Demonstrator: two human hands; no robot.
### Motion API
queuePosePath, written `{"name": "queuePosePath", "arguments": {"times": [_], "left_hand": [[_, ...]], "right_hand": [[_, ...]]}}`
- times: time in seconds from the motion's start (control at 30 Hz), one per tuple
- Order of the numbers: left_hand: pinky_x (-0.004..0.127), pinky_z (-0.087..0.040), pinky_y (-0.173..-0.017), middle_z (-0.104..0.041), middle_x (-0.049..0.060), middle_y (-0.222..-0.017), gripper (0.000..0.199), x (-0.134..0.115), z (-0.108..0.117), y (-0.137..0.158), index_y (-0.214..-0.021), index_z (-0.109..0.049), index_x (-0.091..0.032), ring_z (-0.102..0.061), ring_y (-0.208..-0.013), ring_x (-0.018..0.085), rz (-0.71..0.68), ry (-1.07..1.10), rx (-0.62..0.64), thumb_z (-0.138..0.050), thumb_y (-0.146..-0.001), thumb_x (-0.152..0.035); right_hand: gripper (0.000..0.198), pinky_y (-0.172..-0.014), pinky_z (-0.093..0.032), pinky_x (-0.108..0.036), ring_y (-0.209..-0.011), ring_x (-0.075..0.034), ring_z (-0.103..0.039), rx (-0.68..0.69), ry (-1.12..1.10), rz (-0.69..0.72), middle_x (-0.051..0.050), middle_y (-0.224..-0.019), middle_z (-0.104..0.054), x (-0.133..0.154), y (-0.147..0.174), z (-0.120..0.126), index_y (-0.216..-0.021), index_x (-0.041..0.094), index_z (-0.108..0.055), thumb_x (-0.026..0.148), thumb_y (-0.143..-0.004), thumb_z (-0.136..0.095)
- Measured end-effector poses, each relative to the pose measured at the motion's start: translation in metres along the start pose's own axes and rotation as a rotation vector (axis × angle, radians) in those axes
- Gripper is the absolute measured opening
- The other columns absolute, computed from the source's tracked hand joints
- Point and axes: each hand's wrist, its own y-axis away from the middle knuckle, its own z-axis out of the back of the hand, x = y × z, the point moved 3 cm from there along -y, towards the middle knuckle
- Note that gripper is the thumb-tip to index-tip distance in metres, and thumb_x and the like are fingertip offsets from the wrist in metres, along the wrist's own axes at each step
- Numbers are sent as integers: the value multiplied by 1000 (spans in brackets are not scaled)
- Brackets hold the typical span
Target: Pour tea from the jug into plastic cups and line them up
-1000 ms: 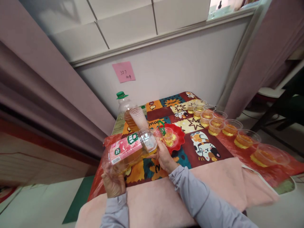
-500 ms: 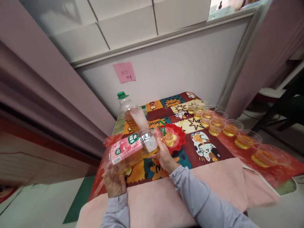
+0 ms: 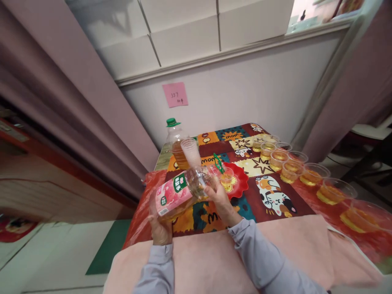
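Right hand: closed about the shoulder and neck of a pink-labelled drink bottle, fingers partly hidden.
Left hand: cupped under the same bottle's base, bearing it from below.

Bottle: one, clear plastic, part-filled with pale amber liquid, held tipped over the table in both hands. Long axis slanting from the base, near left, to the neck, far right. Mouth end directed at a clear plastic cup holding some yellow liquid; the right hand is the nearer to that cup, the left well apart from it. Mouth just beside the cup; whether the two touch cannot be told.

Green loop: one, at the bottle's mouth end, beside the cup.

Plate: one, red, scalloped rim, beneath the cup.

Stacked clear cups: one leaning column, just beyond the bottle.

Large jug: one, green cap, amber contents, upright behind the stack.

Filled cups: clear plastic, yellow liquid, ranged along the table's right side, well apart from both hands.

Patterned mat: cat and starburst motifs, under the plate.

Pink cloth: along the near edge, below the forearms.
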Motion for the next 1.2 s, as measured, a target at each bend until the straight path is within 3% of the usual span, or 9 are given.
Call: {"name": "queuePosePath", "arguments": {"times": [0.13,0.4,0.5,0.67,0.83,0.93,1.0,1.1,1.2], "left_hand": [[51,-53,-116,-68,14,-151,89,9,5,2,-147,-68,-26,-59,-144,39,52,29,-15,-69,-82,-87],[50,-47,-122,-61,16,-159,75,26,21,1,-152,-63,-23,-58,-147,35,192,-6,-3,-77,-89,-62],[50,-40,-127,-55,15,-165,76,28,36,-4,-152,-63,-24,-51,-154,35,69,-124,-30,-79,-88,-62],[58,-35,-130,-52,22,-166,116,20,48,-8,-156,-58,-19,-45,-157,44,-344,-738,190,-95,-60,-71],[54,-43,-126,-54,19,-165,113,16,47,-5,-164,-46,-22,-52,-153,38,-358,-878,143,-93,-70,-63],[50,-44,-125,-58,18,-161,103,14,44,-4,-161,-49,-21,-55,-150,36,-331,-892,125,-90,-74,-55],[50,-43,-126,-59,18,-160,100,13,41,-4,-160,-50,-20,-56,-149,36,-343,-894,131,-90,-74,-51],[48,-44,-125,-59,17,-160,98,10,38,-3,-160,-51,-20,-57,-149,35,-350,-887,127,-89,-74,-49],[48,-45,-124,-60,18,-159,98,9,36,-3,-160,-51,-20,-57,-148,35,-335,-878,111,-89,-75,-51]], "right_hand": [[104,-100,-63,-48,-125,-36,-72,-7,113,86,-13,-148,-68,17,5,-6,-150,27,-57,42,-58,-103],[92,-101,-60,-54,-113,-38,-76,-101,618,206,-15,-131,-76,61,28,-42,-137,22,-65,56,-59,-100],[96,-104,-58,-56,-114,-39,-75,-127,801,243,-15,-127,-78,70,33,-56,-139,21,-62,61,-59,-98],[91,-110,-54,-56,-127,-40,-70,-113,943,289,-18,-138,-73,73,33,-71,-139,20,-60,64,-67,-94],[95,-113,-54,-52,-136,-36,-66,111,963,391,-18,-153,-63,68,24,-75,-153,21,-53,58,-74,-91],[99,-100,-62,-47,-128,-34,-71,198,913,335,-20,-161,-57,73,11,-61,-160,22,-48,61,-78,-88],[86,-96,-63,-46,-123,-32,-74,140,963,332,-19,-157,-61,85,-3,-41,-157,22,-52,60,-85,-82],[65,-109,-58,-48,-127,-31,-72,-12,1238,389,-17,-148,-70,112,-25,-3,-146,20,-63,53,-91,-79],[64,-113,-54,-44,-134,-33,-69,-53,1690,230,-18,-147,-70,124,-42,29,-145,17,-64,49,-92,-81]]}}
